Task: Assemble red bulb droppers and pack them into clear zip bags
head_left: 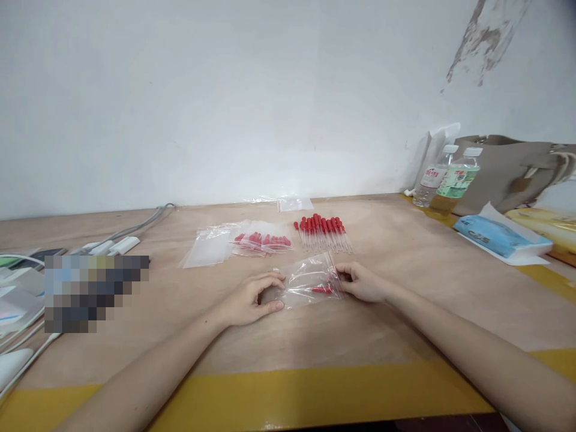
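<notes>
A clear zip-lock bag (302,277) lies flat on the table between my hands, with a red-ended piece (321,289) inside it near the zip edge. My right hand (360,282) pinches that red-lined zip edge at the bag's right side. At the other end, my left hand (254,299) rests with thumb and fingers apart, touching the bag's left edge. Just beyond the bag, several droppers (320,227) with red bulbs and thin clear stems lie side by side. To their left are filled zip-lock bags (262,241) showing red bulbs, overlapping flat empty-looking bags (207,247).
Another flat bag (294,204) lies near the wall. At right stand two bottles (454,180), a grey handbag (504,171) and a blue tissue pack (499,234). Cables (135,227), white plugs (123,245) and a blurred-out item (90,294) occupy the left. Yellow tape (288,396) runs along the front edge.
</notes>
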Demonstrator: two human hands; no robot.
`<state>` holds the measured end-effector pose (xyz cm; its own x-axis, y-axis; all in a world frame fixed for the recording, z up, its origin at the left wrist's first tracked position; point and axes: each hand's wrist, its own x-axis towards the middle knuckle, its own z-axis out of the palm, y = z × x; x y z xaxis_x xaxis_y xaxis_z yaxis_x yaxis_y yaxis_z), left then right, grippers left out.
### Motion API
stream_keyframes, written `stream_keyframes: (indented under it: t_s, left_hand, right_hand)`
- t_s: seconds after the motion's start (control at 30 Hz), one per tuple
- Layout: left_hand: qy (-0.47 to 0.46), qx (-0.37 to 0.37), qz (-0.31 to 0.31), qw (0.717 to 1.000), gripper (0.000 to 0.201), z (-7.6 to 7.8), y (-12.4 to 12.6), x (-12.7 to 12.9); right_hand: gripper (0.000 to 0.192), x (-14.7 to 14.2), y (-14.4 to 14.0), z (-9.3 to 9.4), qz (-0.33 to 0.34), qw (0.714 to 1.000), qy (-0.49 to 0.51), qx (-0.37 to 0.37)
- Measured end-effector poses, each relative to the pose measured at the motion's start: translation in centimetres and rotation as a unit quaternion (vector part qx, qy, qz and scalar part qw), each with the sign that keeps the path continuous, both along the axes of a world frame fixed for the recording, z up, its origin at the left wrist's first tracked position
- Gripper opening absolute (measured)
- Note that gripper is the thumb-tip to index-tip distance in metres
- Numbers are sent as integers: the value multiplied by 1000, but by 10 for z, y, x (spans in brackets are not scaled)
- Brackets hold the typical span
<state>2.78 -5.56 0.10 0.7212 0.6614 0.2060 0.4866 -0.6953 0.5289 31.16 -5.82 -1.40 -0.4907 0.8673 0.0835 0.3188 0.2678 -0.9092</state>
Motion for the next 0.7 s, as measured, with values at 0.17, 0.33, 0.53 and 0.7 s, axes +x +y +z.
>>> stream_keyframes:
  t_s: [0.17, 0.33, 0.53, 0.7]
  left_hand:
    - [-7, -18, 1, 1000, 23, 0, 0, 0]
    - [4, -27, 9, 1000, 24, 3, -2, 1]
    - [42, 17, -6, 999, 34, 0, -2, 1]
    - [70, 28, -12, 997, 34, -1, -2, 0]
  right_hand:
    - [14, 0, 0, 0, 26, 1000, 9, 5]
    - [10, 16, 30, 2, -155, 988, -5, 10]
    - [21, 38, 107, 13, -412, 890, -147, 127]
    - [23, 35, 143, 10, -462, 864, -167, 109]
